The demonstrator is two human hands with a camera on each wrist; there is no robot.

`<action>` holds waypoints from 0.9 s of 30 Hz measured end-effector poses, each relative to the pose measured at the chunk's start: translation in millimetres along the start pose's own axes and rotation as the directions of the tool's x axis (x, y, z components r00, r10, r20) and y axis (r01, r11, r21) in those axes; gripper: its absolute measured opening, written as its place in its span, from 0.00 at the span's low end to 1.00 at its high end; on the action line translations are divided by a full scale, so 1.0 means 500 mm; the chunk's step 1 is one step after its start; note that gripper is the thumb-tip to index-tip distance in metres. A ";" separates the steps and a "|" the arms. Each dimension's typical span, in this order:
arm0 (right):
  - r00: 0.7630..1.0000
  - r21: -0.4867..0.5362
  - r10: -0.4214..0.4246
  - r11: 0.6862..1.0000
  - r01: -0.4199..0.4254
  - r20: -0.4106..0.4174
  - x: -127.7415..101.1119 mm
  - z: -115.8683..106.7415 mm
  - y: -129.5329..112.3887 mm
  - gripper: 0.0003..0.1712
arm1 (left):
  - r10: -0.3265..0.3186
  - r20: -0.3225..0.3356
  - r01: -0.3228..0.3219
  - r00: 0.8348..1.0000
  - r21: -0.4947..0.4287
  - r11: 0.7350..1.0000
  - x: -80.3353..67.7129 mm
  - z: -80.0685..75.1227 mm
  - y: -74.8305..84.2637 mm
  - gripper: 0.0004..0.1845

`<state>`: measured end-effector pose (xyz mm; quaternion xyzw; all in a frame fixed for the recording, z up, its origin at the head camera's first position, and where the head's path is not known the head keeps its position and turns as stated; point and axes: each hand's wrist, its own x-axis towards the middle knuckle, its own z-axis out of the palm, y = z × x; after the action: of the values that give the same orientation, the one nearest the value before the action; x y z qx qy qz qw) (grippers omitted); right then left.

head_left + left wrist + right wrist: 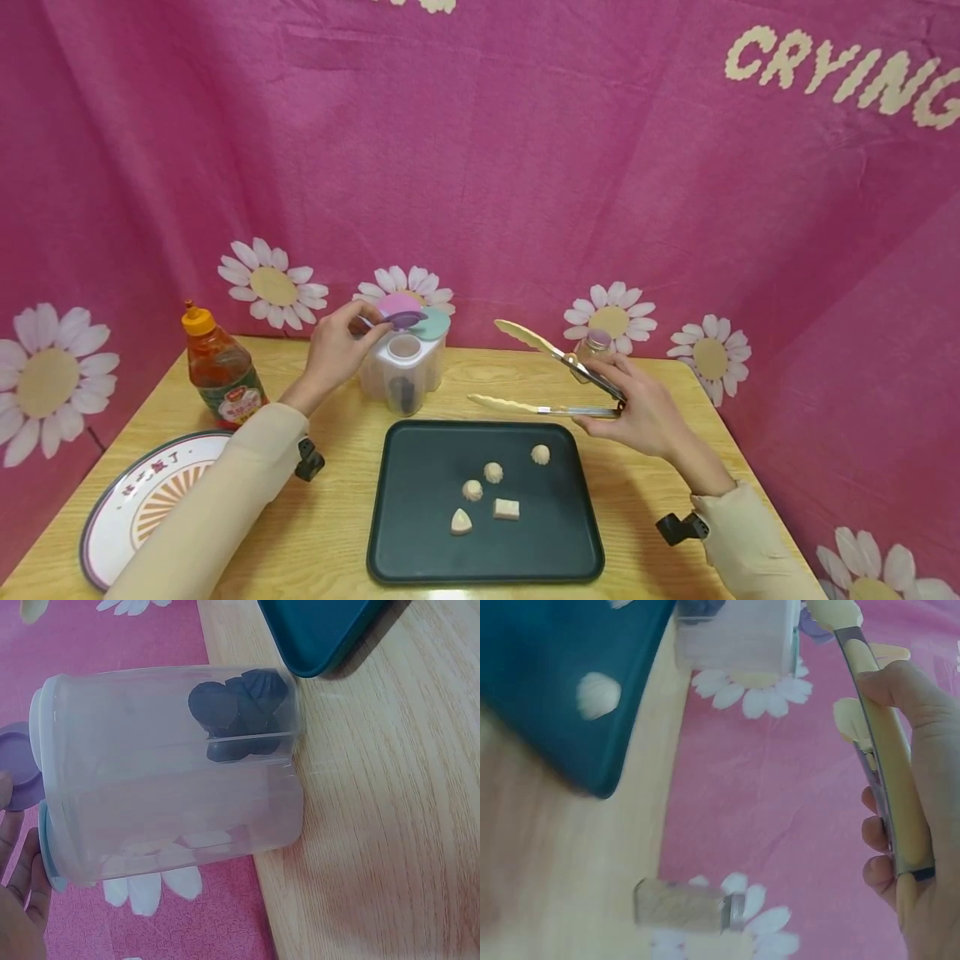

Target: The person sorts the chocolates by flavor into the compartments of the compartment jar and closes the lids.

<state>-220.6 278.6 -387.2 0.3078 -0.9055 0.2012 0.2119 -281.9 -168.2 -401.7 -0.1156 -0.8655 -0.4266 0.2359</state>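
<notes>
A clear plastic container (405, 373) with pastel flip lids stands at the back of the wooden table, dark pieces (240, 712) in one compartment. My left hand (366, 327) pinches its raised purple lid (403, 318). The lid (22, 766) shows at the edge of the left wrist view beside the container (172, 772). My right hand (617, 402) grips cream-tipped metal tongs (555, 375) near their hinge. The arms are spread and hold nothing, above the far right corner of the dark tray (420, 550). Several pale dumpling pieces (492, 472) lie on the tray.
An orange-capped sauce bottle (221, 371) stands at the back left, a patterned plate (120, 508) at the front left. A small glass jar (597, 343) sits behind my right hand. Pink daisy cloth surrounds the table on three sides.
</notes>
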 end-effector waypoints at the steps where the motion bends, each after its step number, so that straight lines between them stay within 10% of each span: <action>1: 1.000 -0.001 0.007 1.000 -0.007 -0.011 -0.010 -0.001 0.005 0.43 | 0.000 0.002 0.000 1.000 0.001 1.000 0.000 0.001 0.000 0.08; 17: 0.963 0.040 0.204 0.979 -0.200 -0.178 -0.192 -0.008 0.054 0.43 | -0.024 0.018 0.024 1.000 -0.006 1.000 -0.003 0.004 -0.001 0.09; 27: 0.904 -0.104 0.392 0.905 -0.413 -0.172 -0.278 -0.020 0.107 0.41 | -0.015 0.012 0.015 1.000 -0.005 1.000 -0.003 0.001 -0.001 0.09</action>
<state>-152.2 388.4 -461.9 0.0828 -0.9431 0.1998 0.2527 -281.0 -168.2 -403.1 -0.1122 -0.8667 -0.4296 0.2272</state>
